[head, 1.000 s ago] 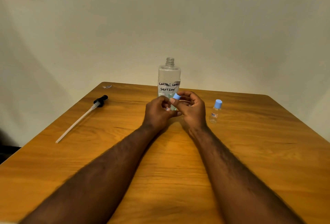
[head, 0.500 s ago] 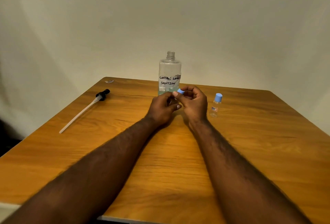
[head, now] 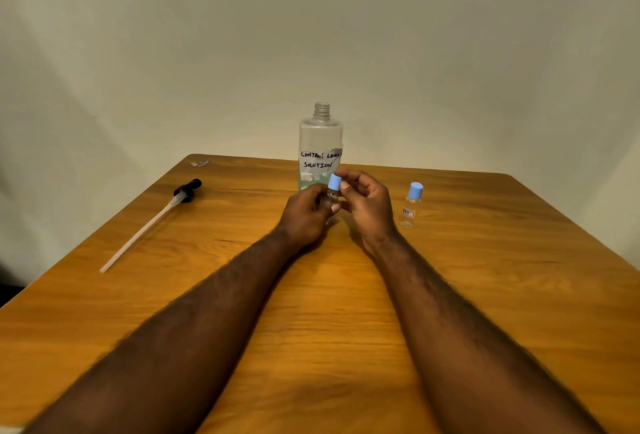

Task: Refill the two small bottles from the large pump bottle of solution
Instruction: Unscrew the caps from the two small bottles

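wooden surface against a plain wall, head view only. large bottle stands upright at the far middle, hand-lettered "contact lens solution" label, neck open. its pump is off and lies flat, well apart to the left, dip tube pointing toward me. greenish liquid shows only low in the bottle.

left grip is wrapped round the first small bottle, held just in front of the large one. right grip is clamped on that bottle's blue cap, thumb and fingertips pinching it. i can't tell if the cap is seated on the threads or already free. the second small bottle stands capped, near the right grip and not touching it.

my read: the step in hand is uncapping small bottle one. no filling has started, so we're early in the task.

next move calls for getting the cap clear and parked on the surface, then freeing the right grip for the large bottle. the small neck is narrow, so the pour needs a slow tilt with the mouths close, or it spills.
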